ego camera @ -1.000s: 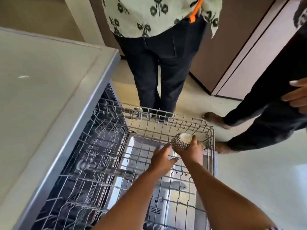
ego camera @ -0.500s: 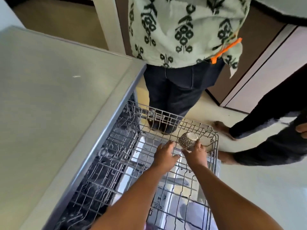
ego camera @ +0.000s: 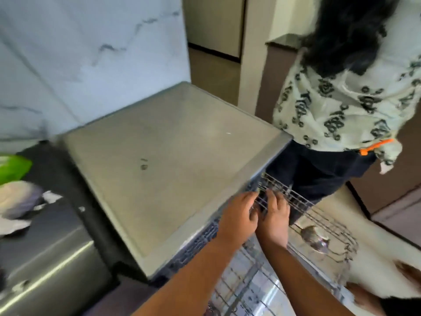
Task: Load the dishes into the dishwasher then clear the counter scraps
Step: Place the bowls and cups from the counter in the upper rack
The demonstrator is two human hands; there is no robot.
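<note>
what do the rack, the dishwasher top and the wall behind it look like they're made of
Rack: thin crossed metal wires, probably coated or plated steel.
Dishwasher top: flat grey sheet with a dull sheen, likely brushed stainless steel.
Wall: pale glossy surface with dark veins, probably marble or marble-look tile.

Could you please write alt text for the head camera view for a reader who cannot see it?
Two bare hands, left hand and right hand, rest side by side on the pulled-out wire rack of a dishwasher. A small patterned cup sits in the rack's outer corner. A person in a printed shirt stands beyond the rack.
</note>
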